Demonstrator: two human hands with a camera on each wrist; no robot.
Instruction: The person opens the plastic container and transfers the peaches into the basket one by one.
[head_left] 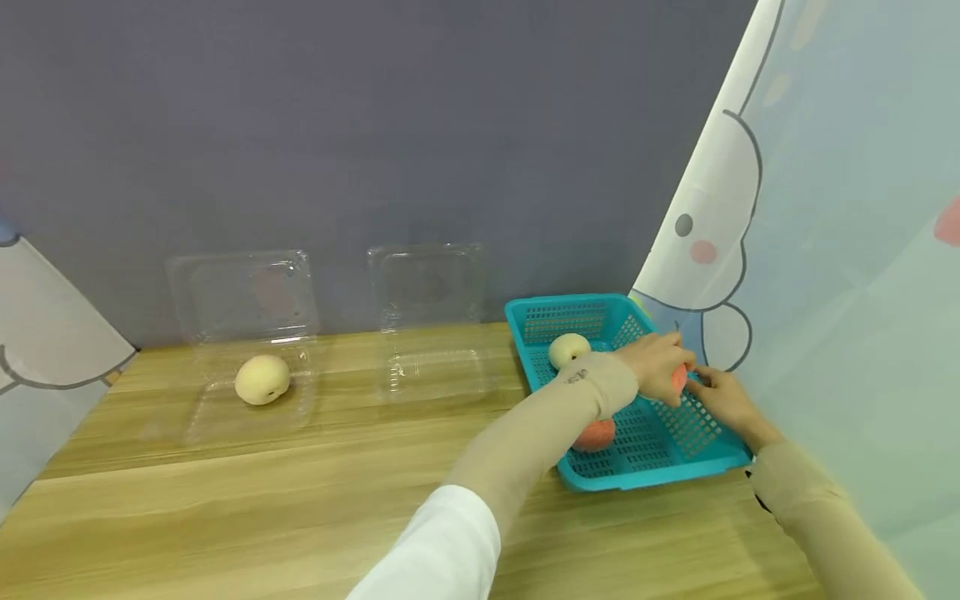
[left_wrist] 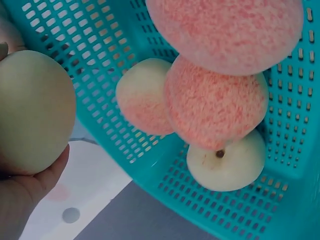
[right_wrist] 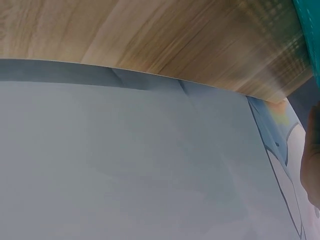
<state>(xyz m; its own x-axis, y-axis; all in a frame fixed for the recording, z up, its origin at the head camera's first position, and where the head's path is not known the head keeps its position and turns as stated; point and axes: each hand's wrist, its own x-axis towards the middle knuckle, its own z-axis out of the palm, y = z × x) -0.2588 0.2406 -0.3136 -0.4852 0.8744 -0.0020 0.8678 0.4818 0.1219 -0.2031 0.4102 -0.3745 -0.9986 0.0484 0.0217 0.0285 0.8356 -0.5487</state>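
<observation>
My left hand (head_left: pixel 656 365) grips a peach (head_left: pixel 679 379) above the right side of a teal plastic basket (head_left: pixel 652 480). In the left wrist view the fingers curl round this held peach (left_wrist: pixel 37 112), pale on the side shown. My right hand (head_left: pixel 727 402) holds the basket's right rim; in the right wrist view only a bit of that hand (right_wrist: pixel 311 165) shows at the edge. Inside the basket lie several peaches, among them a pale peach (head_left: pixel 567 350) at the back and a red peach (head_left: pixel 595 436) at the front, partly hidden by my left arm.
An open clear plastic box (head_left: pixel 217 408) on the left of the wooden table (head_left: pixel 300 525) holds a pale peach (head_left: pixel 262 379). A second open clear box (head_left: pixel 435 371) stands between it and the basket. A grey wall (head_left: pixel 375 125) and a printed curtain (head_left: pixel 847 292) border the table.
</observation>
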